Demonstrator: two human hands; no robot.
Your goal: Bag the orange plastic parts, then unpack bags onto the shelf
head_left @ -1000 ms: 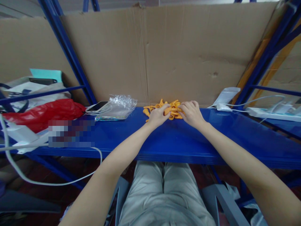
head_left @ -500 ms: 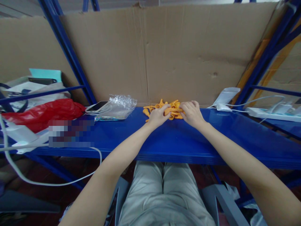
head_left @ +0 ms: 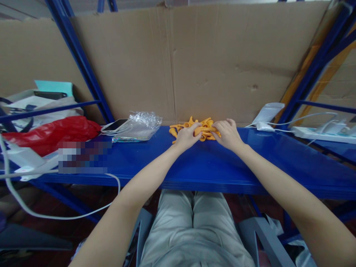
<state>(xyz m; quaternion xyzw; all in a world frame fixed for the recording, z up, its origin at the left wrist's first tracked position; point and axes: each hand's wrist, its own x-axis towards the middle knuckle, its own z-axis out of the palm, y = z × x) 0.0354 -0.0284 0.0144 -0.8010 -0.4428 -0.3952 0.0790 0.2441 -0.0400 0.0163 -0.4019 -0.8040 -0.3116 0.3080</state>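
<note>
A heap of several small orange plastic pieces (head_left: 191, 124) lies at the back of the blue shelf (head_left: 211, 163), against the cardboard wall. My left hand (head_left: 187, 136) rests on the heap's left side with its fingers curled round one orange piece. On the right side, my right hand (head_left: 228, 134) has its fingers bent and pinches the other end of an orange piece between the two hands. Both hands cover the middle of the heap.
A crumpled clear plastic bag (head_left: 140, 126) and a phone (head_left: 114, 125) lie left of the heap. Further left are a red bag (head_left: 52, 133) and white cables (head_left: 61, 215). A white pouch (head_left: 267, 113), charger and power strip (head_left: 322, 134) sit at the right.
</note>
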